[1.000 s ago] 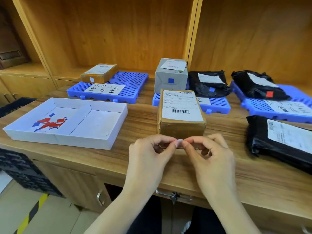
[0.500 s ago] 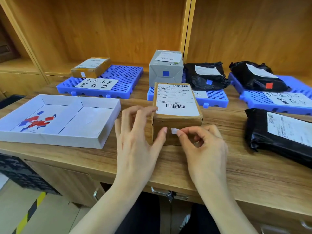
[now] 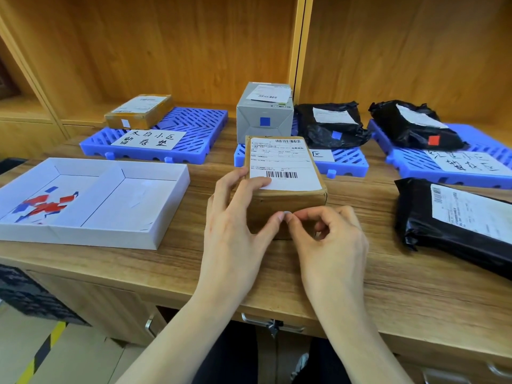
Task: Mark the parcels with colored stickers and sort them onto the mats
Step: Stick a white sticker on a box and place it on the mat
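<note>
Brown parcel (image 3: 285, 189) getting its sticker.
My left hand (image 3: 235, 217) has moved to brace it, fingers spread; my right hand (image 3: 329, 239) pinches the pale sticker (image 3: 286, 213) against its front — sorting comes next.

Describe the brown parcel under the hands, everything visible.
The brown parcel is a flat cardboard box lying on the wooden desk, before the middle blue mat. A white barcoded shipping label covers its top. The left hand rests on its left edge; the right hand presses against its front face.
</note>
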A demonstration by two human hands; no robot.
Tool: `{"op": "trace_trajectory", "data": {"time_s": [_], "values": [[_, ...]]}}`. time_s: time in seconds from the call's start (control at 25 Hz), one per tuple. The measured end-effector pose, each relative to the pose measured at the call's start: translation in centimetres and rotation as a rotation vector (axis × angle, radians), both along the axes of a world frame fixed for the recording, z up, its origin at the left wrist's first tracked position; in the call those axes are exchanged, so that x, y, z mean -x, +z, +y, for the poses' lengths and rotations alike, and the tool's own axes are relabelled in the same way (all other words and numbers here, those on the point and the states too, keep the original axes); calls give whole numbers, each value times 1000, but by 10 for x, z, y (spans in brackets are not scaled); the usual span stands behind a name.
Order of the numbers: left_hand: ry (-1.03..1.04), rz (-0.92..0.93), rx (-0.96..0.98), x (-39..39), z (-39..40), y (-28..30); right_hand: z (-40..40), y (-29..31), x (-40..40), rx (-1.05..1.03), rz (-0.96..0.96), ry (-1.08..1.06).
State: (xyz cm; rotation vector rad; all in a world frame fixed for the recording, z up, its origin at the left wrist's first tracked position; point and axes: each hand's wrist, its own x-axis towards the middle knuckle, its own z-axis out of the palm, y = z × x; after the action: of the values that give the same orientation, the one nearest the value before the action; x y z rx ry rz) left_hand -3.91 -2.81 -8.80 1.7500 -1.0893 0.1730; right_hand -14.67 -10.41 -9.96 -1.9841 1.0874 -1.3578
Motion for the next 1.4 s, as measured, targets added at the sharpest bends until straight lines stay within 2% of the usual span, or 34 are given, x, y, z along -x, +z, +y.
{"op": "trace_trajectory", "data": {"time_s": [0.2,0.36,0.44,0.96,1.08,1.2,1.28,1.4], "values": [[-8,14,20,-1,-3,-1,-2,-1,1,3,-21,-80],[-27,22,26,-1,-3,-4,-5,-2,1,-150,-125,69],[-42,28,33,-1,-4,-5,-8,-3,1,-172,-115,113],[-52,-1,8,-1,-4,-10,-8,-3,3,-241,-112,146],[-52,-6,22,0,3,-7,-8,-1,7,-295,-189,151],[-73,140,24,0,11,4,-10,10,11,-370,-264,122],[-51,327,8,-1,12,14,-15,21,11,-434,-304,170],[-21,640,1,-7,6,19,-16,36,8,-508,-258,248]]}}
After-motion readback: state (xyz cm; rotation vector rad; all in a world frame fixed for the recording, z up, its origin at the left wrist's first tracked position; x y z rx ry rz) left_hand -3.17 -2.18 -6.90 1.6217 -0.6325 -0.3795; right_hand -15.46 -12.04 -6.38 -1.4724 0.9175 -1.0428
